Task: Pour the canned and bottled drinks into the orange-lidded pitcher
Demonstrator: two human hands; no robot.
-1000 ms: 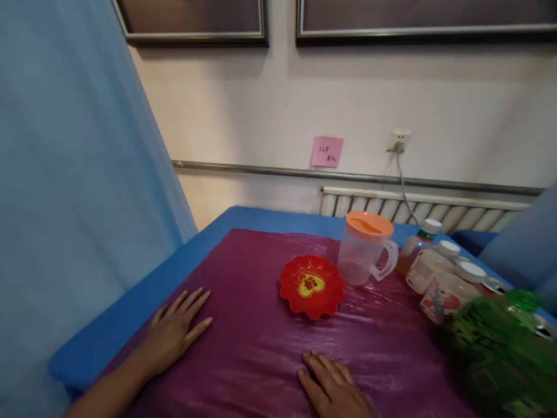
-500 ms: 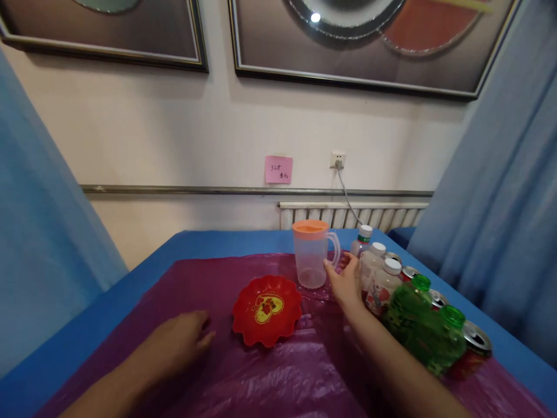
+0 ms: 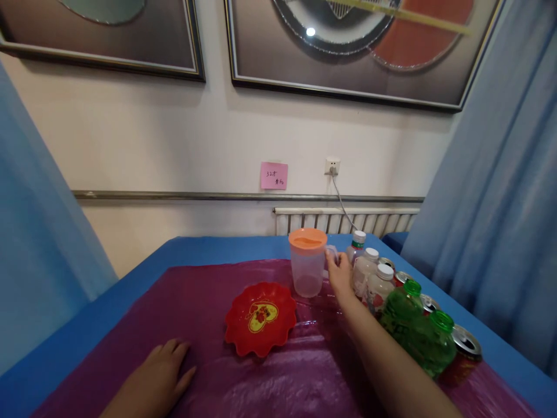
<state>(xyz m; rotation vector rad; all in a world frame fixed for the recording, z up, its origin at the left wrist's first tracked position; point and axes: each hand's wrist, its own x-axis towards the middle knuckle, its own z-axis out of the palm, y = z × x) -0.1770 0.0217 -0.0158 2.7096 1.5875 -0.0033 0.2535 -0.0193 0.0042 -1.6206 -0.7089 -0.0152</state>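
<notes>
A clear plastic pitcher (image 3: 307, 271) with an orange lid stands upright toward the back of the table. My right hand (image 3: 340, 274) is closed around its handle on the right side, hiding most of that handle. Left of my right forearm lies a red scalloped plate (image 3: 261, 342) with a yellow heart-shaped print in its middle. My left hand (image 3: 159, 368) rests palm down on the purple plastic sheet (image 3: 195, 307), left of the plate, its fingers stretched out and holding nothing.
Right of my arm stand white-capped bottles (image 3: 378, 289), green bottles (image 3: 402, 307) without caps and several drink cans (image 3: 463, 354). The sheet covers part of a blue table (image 3: 174, 249). Behind are a radiator (image 3: 300, 220) and a power cord (image 3: 342, 200). Blue curtains (image 3: 478, 203) hang on both sides.
My right hand has closed on the pitcher's handle, having been open beside it before. My left hand has drawn back toward me and flattened onto the sheet. The view has shifted slightly.
</notes>
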